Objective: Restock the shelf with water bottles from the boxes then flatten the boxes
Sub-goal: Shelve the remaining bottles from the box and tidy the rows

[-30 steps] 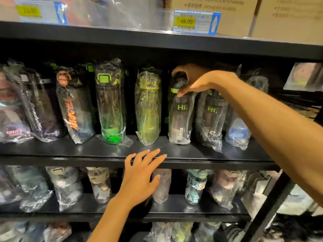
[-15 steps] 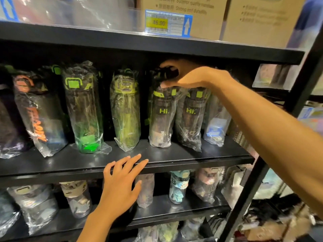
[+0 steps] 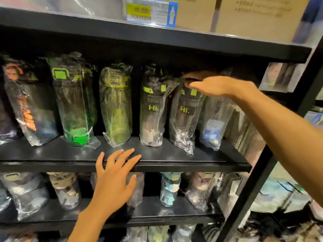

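The right hand [image 3: 209,86] curls over the cap of a bagged "Hi." bottle [image 3: 185,117], thumb in front and fingers behind, pinching cap and loose wrapper together. The bottle stands on the middle shelf [image 3: 201,165], its wrapper touching a second "Hi." bottle [image 3: 153,110] on its left, and just beside a blue-labelled bottle [image 3: 212,133] on its right. The left hand [image 3: 115,179] is spread, fingertips resting on the shelf's front edge, holding nothing. We judge the step to be seating this bottle in its row. The chief hazard is the wrapper: slack film can slide over the cap, so that a pull moves the bag and not the bottle. A sideways push at the cap, high above the base, may tip the bottle into its neighbours, and the close-packed row could topple in sequence. Cardboard boxes [image 3: 253,16] sit on the shelf above; whether they are those to be flattened we cannot tell.
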